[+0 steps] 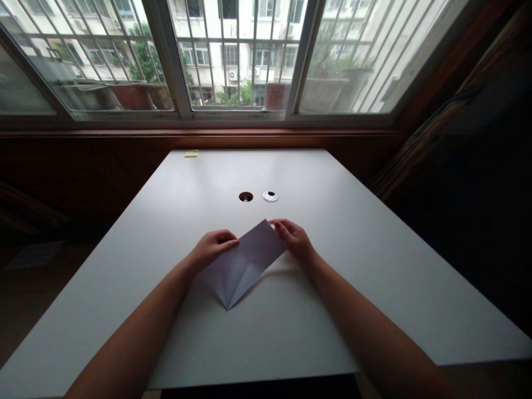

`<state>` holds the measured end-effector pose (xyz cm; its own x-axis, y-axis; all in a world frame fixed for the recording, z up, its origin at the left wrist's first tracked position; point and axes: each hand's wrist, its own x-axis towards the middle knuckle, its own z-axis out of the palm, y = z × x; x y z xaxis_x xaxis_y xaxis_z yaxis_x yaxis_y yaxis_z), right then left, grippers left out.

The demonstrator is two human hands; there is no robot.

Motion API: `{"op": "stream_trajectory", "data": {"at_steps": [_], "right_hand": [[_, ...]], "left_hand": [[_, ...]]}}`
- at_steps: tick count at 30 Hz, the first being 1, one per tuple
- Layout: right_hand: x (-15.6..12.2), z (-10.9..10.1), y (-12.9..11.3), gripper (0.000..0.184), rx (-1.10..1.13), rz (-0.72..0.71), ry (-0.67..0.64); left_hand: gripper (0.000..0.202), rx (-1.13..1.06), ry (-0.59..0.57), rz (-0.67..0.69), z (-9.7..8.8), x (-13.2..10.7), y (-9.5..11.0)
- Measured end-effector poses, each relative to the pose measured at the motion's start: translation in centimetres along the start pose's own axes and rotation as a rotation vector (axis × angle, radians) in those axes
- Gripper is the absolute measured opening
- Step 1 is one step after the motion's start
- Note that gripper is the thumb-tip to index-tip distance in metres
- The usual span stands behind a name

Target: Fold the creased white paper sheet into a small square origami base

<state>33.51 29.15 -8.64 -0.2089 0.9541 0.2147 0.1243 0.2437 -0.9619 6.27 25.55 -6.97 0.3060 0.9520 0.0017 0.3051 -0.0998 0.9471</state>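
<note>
A pale sheet of paper (245,260), with creases that fan out from its lower corner, is held at a tilt over the white table. That pointed corner is near or on the tabletop; whether it touches I cannot tell. My left hand (216,245) pinches the upper left edge, thumb on the near face and the other fingers curled behind. At the upper right corner my right hand (294,238) grips the sheet between thumb and fingers. Part of the right fingertips is hidden behind the paper.
The white table (344,288) has a round cable hole (246,197) beyond the paper. Beside the hole lies a round white cover (270,196). Yellow tape (192,154) sticks to the far left edge. A barred window (239,61) stands behind the table, and a dark curtain hangs at right.
</note>
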Motion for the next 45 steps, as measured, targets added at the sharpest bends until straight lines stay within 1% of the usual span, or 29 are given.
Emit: {"op": "stream_trajectory", "data": {"at_steps": [3,7,10,12,15,18,21,24,28,32,36,37,39,41,45], "right_hand": [[0.2,-0.1,0.3,0.043,0.018,-0.007,0.063],[0.2,0.0,0.4,0.042,0.049,-0.043,0.108],[0.0,0.0,0.2,0.043,-0.005,-0.106,0.095],[-0.2,0.1,-0.1,0.043,-0.04,-0.145,0.05],[-0.5,0.2,-0.4,0.042,-0.089,-0.215,-0.041],[-0.6,0.4,-0.7,0.038,-0.143,-0.305,-0.126],[-0.7,0.6,-0.9,0.035,-0.165,-0.391,-0.205],[-0.6,0.7,-0.8,0.034,-0.173,-0.434,-0.231],[-0.4,0.6,-0.6,0.034,-0.142,-0.412,-0.222],[-0.2,0.4,-0.3,0.035,-0.096,-0.351,-0.172],[-0.2,0.5,-0.2,0.031,-0.052,-0.297,-0.158],[-0.2,0.5,-0.2,0.029,-0.036,-0.285,-0.161],[-0.2,0.5,-0.3,0.027,-0.005,-0.264,-0.166],[-0.2,0.6,-0.4,0.026,0.017,-0.24,-0.175],[-0.3,0.7,-0.5,0.026,0.05,-0.204,-0.2]], "left_hand": [[0.03,-0.117,0.112,-0.031,0.0,0.3,-0.5],[0.028,-0.284,0.243,-0.019,-0.2,0.7,-1.3],[0.028,-0.413,0.309,-0.001,-0.4,1.0,-1.5],[0.029,-0.474,0.319,-0.003,-0.4,1.0,-1.4],[0.031,-0.518,0.294,-0.015,-0.2,1.0,-1.1],[0.034,-0.531,0.246,-0.035,0.1,0.8,-0.9],[0.035,-0.526,0.164,-0.045,0.3,0.7,-0.9],[0.035,-0.507,0.081,-0.029,0.5,0.7,-1.0],[0.041,-0.468,0.016,-0.015,0.6,0.6,-1.0],[0.053,-0.448,0.02,0.021,0.5,0.4,-0.6],[0.063,-0.443,0.008,0.11,0.5,0.2,-0.5],[0.062,-0.427,-0.005,0.134,0.5,0.2,-0.5],[0.053,-0.38,-0.03,0.172,0.5,0.2,-0.8],[0.043,-0.319,-0.042,0.187,0.5,0.3,-1.0],[0.034,-0.185,-0.045,0.207,0.3,0.2,-1.1]]}}
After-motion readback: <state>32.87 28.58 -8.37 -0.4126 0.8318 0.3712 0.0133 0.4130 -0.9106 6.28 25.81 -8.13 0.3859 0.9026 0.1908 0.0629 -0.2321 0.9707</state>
